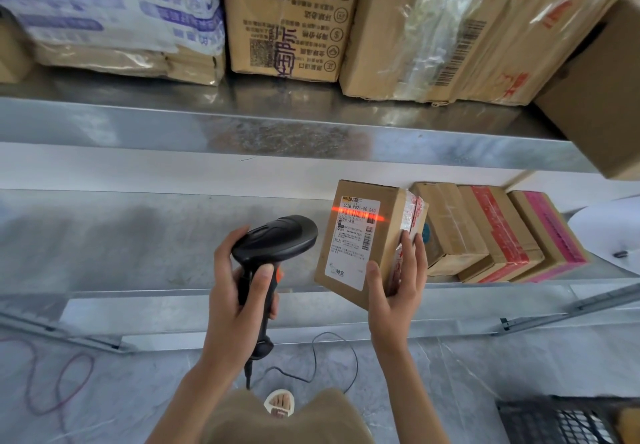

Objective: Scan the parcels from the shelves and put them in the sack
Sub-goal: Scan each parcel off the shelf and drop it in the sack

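My right hand (398, 284) grips a small cardboard parcel (381, 232) by its lower right corner, in front of the lower metal shelf (138, 236). The parcel's white shipping label faces left toward me. My left hand (239, 291) holds a black handheld barcode scanner (273, 239) by its handle, pointed at the parcel. A red scan line lies across the barcode near the top of the label. No sack is clearly in view.
Three more small boxes (491, 232) lie side by side on the lower shelf to the right. Larger cartons (291, 18) fill the upper shelf. The scanner cable (318, 364) trails on the grey floor. A dark mesh crate (561, 419) sits bottom right.
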{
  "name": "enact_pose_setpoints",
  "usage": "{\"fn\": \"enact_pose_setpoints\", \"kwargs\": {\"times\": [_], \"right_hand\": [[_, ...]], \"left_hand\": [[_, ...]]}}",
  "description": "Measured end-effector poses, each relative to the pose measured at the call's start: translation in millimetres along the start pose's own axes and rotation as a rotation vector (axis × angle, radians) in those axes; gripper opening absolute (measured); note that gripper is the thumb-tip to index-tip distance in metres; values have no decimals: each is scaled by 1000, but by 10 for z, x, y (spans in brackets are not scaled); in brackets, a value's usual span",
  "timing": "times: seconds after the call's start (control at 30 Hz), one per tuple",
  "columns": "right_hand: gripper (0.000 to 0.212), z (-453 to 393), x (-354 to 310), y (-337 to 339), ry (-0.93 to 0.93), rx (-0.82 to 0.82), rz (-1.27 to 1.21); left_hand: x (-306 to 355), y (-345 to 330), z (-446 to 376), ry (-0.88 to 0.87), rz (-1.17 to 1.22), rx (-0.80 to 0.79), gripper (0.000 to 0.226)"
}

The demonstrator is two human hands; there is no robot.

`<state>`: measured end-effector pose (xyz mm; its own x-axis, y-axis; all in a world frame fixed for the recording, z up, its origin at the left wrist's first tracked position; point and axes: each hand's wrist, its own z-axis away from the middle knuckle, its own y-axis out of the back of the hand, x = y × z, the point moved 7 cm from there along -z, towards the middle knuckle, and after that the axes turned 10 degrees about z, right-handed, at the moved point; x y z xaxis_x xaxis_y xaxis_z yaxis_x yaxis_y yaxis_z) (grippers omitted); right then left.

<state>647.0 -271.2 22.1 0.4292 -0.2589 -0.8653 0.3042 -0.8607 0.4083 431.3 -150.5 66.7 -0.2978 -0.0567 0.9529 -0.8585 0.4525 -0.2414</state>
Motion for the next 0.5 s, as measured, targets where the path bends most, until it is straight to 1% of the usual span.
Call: {"fn": "enact_pose_setpoints", "kwargs": {"times": [0.5], "right_hand": [[69, 34, -67, 19, 6, -7, -4]], "left_hand": [[-3, 5, 45, 5, 7, 6, 45]]}}
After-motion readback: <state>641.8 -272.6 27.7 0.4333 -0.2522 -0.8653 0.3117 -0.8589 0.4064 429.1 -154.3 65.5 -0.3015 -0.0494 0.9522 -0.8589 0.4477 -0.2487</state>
